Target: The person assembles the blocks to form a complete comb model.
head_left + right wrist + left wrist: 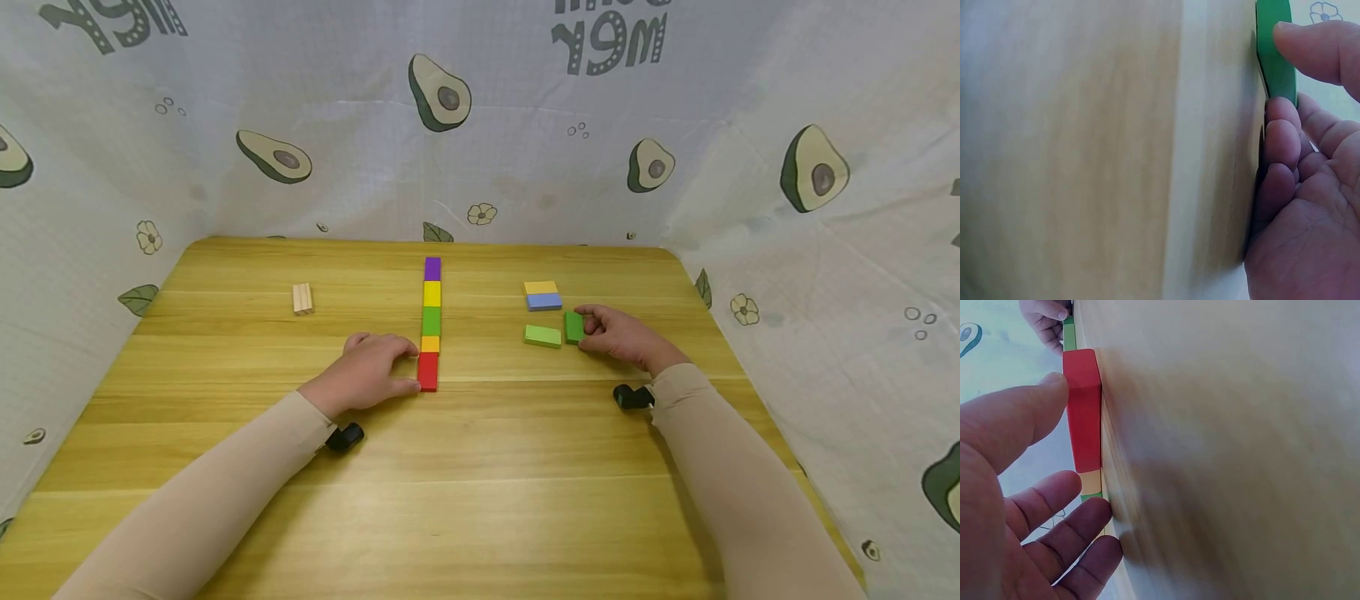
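1. Just right of the left hand [363,372], loosely spread and grasping nothing: seeing the red block [427,372] ending a row of blocks [431,322]; possibly risking skewing it through stray thumb brushing.
2. At the right hand [618,337]: pinching the dark green block [573,328]; perhaps risking twisting or dropping it through a shallow fingertip hold.
3. Just left of that hold: seeing a lime block [542,336]; possibly risking knocking it through sweeping low.

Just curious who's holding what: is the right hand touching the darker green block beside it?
Touching: in the right wrist view, the right hand pinches the darker green block, its thumb against the surface.
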A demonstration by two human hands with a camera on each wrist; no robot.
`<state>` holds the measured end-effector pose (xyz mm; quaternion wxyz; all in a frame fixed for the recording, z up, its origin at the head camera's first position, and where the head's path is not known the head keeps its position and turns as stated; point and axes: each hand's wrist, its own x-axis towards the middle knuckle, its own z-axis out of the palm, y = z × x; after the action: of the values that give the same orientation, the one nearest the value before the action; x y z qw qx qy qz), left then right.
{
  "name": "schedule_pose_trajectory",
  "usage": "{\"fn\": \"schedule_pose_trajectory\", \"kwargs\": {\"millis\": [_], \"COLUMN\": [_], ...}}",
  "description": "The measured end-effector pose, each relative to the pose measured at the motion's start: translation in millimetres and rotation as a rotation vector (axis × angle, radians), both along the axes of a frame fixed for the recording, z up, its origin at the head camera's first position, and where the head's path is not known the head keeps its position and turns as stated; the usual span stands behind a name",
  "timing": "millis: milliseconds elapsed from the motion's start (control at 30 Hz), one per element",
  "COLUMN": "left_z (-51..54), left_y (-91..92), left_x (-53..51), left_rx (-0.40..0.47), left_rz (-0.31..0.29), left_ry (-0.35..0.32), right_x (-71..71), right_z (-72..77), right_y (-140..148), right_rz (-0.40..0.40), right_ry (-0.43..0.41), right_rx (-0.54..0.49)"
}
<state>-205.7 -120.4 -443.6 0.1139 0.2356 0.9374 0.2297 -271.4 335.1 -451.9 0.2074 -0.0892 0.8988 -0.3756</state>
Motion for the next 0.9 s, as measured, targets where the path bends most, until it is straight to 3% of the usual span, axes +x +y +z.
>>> {"fn": "schedule_pose_trajectory", "kwargs": {"millis": [900], "left_z": [-1.3], "left_y": [-0.6], "left_x": [-0.4], "left_rx": [0.008], "left_rz": [-0.001], "left_ry": [0.003], "right_x": [2.4], "right_z": [3.9], "right_y": [-3.0], "right_rz": [-0.006], "right_ry": [0.0], "right_rx": [-0.006]}}
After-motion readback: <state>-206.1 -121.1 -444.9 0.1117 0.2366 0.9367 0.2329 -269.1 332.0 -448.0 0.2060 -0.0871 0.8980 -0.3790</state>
